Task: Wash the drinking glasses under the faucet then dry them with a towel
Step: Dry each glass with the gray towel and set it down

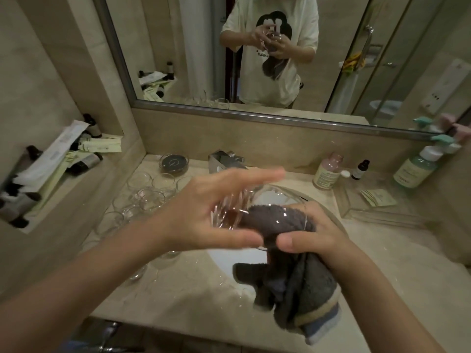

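Observation:
A clear drinking glass (238, 212) lies on its side above the sink basin (318, 202), its mouth pointing right. My left hand (204, 217) cups its base with the fingers spread. A dark grey towel (298, 273) is stuffed into the glass, and my right hand (313, 238) grips it at the mouth. The rest of the towel hangs down over the front counter. The chrome faucet (225, 160) stands behind my hands; I see no water running.
Several more clear glasses (145, 192) stand on the counter left of the basin. A small glass dish (174, 163) sits by the faucet. Bottles (327, 173) and a clear tray (377, 207) stand at the right. A wall niche (51, 171) at the left holds toiletries.

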Demonstrator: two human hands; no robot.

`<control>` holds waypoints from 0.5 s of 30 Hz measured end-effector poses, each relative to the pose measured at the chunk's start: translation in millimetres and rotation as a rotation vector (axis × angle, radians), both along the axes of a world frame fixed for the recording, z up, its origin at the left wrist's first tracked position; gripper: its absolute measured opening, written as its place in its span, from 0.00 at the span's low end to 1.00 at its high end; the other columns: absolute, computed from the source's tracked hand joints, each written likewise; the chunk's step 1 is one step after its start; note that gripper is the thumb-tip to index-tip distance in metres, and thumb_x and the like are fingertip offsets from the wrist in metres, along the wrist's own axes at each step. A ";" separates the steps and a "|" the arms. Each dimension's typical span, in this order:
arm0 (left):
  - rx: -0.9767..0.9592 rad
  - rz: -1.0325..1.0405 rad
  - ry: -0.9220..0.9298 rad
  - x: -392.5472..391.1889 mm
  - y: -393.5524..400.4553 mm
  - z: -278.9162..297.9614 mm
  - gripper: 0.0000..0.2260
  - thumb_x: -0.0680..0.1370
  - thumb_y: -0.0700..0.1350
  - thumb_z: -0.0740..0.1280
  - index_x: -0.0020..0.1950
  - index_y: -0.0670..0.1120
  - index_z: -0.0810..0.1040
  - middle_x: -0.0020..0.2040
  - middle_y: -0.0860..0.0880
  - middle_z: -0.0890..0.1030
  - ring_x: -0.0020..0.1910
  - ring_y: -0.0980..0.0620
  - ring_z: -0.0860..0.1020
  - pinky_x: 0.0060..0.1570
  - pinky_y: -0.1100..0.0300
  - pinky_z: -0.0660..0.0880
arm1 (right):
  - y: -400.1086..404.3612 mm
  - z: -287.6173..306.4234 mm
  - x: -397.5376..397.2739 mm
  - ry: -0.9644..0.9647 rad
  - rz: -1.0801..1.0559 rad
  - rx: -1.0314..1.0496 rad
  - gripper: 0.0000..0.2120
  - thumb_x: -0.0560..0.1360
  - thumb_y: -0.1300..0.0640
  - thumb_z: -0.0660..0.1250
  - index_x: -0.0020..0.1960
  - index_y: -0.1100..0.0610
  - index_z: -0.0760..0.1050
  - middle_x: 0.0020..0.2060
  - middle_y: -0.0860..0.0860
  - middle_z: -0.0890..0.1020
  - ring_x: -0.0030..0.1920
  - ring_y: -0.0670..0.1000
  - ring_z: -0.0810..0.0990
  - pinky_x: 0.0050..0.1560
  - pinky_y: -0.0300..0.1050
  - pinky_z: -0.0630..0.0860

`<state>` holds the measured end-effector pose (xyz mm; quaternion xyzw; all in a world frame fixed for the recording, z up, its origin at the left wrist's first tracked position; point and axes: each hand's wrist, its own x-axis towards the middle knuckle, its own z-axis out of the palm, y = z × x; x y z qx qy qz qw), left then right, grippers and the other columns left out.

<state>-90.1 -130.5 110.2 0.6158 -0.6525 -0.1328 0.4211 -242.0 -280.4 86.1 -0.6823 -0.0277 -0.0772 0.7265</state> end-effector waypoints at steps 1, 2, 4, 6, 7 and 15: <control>-0.083 -0.036 -0.158 1.7 -1.3 -0.4 0.29 0.70 0.62 0.71 0.69 0.60 0.70 0.66 0.58 0.75 0.67 0.55 0.74 0.62 0.61 0.74 | 0.5 -2.6 0.0 0.018 -0.006 0.082 0.10 0.60 0.57 0.70 0.37 0.63 0.79 0.29 0.51 0.77 0.29 0.47 0.76 0.32 0.36 0.72; -0.130 -0.064 -0.229 3.5 -2.0 0.4 0.27 0.70 0.60 0.72 0.68 0.56 0.72 0.65 0.57 0.76 0.68 0.56 0.73 0.64 0.61 0.72 | 1.1 -5.3 -0.3 0.027 -0.005 0.141 0.11 0.60 0.57 0.70 0.38 0.63 0.80 0.30 0.52 0.79 0.30 0.48 0.78 0.32 0.36 0.74; -0.148 -0.087 -0.146 5.1 -1.9 3.9 0.24 0.69 0.53 0.74 0.64 0.51 0.75 0.61 0.54 0.79 0.63 0.55 0.77 0.60 0.61 0.75 | 2.6 -4.1 -0.1 0.023 0.032 0.162 0.12 0.59 0.56 0.72 0.39 0.64 0.80 0.31 0.54 0.80 0.31 0.49 0.80 0.33 0.37 0.75; -0.055 -0.078 0.186 3.3 1.1 7.9 0.21 0.67 0.48 0.76 0.60 0.54 0.79 0.57 0.54 0.81 0.50 0.54 0.83 0.45 0.63 0.79 | 1.4 1.9 0.4 0.018 0.040 0.038 0.24 0.58 0.48 0.79 0.38 0.68 0.77 0.30 0.58 0.76 0.31 0.52 0.76 0.33 0.38 0.73; 0.001 -0.081 0.377 0.6 2.8 10.3 0.19 0.66 0.48 0.76 0.57 0.58 0.81 0.55 0.52 0.82 0.40 0.53 0.84 0.35 0.63 0.79 | 1.7 7.4 0.7 0.014 0.050 -0.037 0.26 0.58 0.46 0.80 0.37 0.68 0.76 0.30 0.58 0.75 0.31 0.52 0.75 0.33 0.38 0.71; -0.074 -0.096 -0.251 1.8 1.1 5.5 0.29 0.68 0.58 0.74 0.68 0.56 0.72 0.68 0.51 0.75 0.67 0.55 0.74 0.62 0.58 0.75 | -5.5 10.1 -7.2 -0.021 0.023 -0.056 0.02 0.62 0.56 0.71 0.31 0.52 0.79 0.27 0.45 0.76 0.28 0.45 0.73 0.31 0.35 0.69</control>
